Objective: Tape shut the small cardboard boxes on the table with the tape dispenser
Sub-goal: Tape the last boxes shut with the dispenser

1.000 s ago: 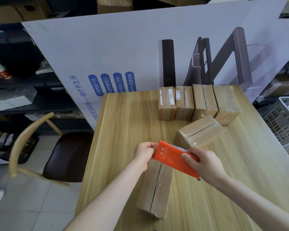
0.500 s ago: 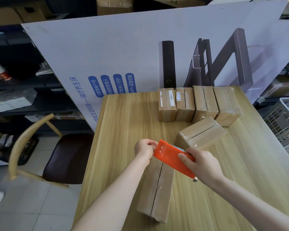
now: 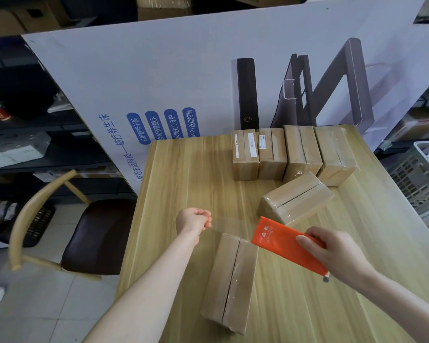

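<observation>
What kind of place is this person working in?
Probably a stockroom or packing area: small cardboard boxes lined up on a wooden table, dark shelving holding packages at left, and a grey plastic crate at right.

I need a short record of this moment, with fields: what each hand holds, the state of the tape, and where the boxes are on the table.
left hand: pinches the end of the clear tape
right hand: grips the orange tape dispenser
tape state: stretched between the left hand and the dispenser, above the far end of the near box
near box: lies flat in front of the person, centre seam showing
angled box: just behind the dispenser, turned askew
back row: four boxes side by side at the far edge of the table
</observation>
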`<state>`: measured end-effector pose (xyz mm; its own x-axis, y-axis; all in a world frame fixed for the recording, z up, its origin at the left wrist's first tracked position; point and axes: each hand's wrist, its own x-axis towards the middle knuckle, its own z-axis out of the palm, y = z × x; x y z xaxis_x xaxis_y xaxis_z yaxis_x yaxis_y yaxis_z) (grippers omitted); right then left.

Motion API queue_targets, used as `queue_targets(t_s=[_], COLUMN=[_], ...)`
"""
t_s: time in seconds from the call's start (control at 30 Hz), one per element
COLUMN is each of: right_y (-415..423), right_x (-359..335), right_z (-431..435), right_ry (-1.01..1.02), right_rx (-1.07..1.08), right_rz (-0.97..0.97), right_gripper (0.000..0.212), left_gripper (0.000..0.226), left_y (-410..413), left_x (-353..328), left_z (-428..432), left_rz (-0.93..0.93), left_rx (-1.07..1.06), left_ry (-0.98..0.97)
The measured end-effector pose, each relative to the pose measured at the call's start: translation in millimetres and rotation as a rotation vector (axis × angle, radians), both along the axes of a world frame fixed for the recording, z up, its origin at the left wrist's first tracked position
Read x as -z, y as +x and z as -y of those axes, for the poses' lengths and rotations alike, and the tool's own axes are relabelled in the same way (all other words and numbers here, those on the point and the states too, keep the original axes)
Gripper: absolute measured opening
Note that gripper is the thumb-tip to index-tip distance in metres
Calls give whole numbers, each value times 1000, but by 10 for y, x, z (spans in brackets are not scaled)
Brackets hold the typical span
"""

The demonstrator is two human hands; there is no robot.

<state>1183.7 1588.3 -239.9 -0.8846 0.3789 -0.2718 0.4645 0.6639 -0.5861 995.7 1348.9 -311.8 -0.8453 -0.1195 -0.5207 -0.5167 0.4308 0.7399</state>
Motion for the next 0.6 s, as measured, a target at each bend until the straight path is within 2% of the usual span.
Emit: queue_targets(t_s=[0.17,0.43,0.6], right_y=[-26,-126,-144], right_x=[-46,-127,-29], right_z=[-177,-125,-124], right_ry=[55,-7,189], right_rx=[4,-4,-35], right_rz=[123,135,170], right_gripper=[30,32,34], left_gripper=[11,11,13], left_y=[142,237,281], left_x=[18,-75,7], left_z=[-33,-75,-130], left_rz=[-9,-104,-147], left_rx=[71,-42,-6], left_ry=[0,-145,-206])
